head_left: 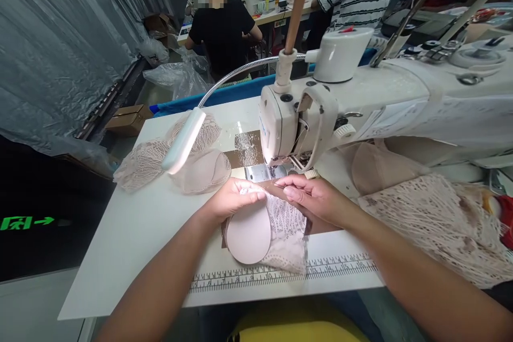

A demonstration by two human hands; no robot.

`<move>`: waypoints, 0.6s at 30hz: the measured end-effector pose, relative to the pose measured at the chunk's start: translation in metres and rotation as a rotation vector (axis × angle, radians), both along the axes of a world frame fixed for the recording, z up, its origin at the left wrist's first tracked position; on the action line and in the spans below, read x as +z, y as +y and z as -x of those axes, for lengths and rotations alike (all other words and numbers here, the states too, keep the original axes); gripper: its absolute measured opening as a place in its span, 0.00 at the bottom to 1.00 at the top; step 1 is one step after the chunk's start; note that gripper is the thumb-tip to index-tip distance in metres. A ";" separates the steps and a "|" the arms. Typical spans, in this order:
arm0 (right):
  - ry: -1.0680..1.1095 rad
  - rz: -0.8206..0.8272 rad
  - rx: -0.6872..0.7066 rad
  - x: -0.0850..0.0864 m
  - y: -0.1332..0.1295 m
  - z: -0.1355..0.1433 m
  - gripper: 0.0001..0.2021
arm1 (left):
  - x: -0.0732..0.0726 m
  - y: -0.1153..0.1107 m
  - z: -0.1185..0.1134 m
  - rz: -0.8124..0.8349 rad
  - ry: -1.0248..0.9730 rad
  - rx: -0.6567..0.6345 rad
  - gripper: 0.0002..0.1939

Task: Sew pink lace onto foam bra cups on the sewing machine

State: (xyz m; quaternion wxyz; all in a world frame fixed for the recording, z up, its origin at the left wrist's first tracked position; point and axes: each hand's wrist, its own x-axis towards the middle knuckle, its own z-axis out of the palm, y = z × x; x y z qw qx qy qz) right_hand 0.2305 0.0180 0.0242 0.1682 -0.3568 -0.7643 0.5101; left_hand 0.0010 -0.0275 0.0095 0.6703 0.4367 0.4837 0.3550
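Observation:
A pale pink lace piece (286,224) with a smooth oval pad (249,232) lies on the white table just in front of the sewing machine (280,123). My left hand (236,197) is closed on the top edge of the padded part, thumb on top. My right hand (312,195) pinches the upper right edge of the lace piece, close to the needle area. Both hands are just below the metal needle plate (258,172). The fingertips partly hide the upper edge of the fabric.
A lamp (184,141) on a bent metal neck hangs over lace cups (146,163) at the left. More lace fabric (436,219) is heaped at the right. A ruler strip (280,273) runs along the front edge. Two people sit beyond the table.

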 end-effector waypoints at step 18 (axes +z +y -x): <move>0.087 0.033 -0.042 -0.011 -0.006 0.017 0.12 | 0.000 -0.001 -0.003 -0.040 -0.003 -0.089 0.15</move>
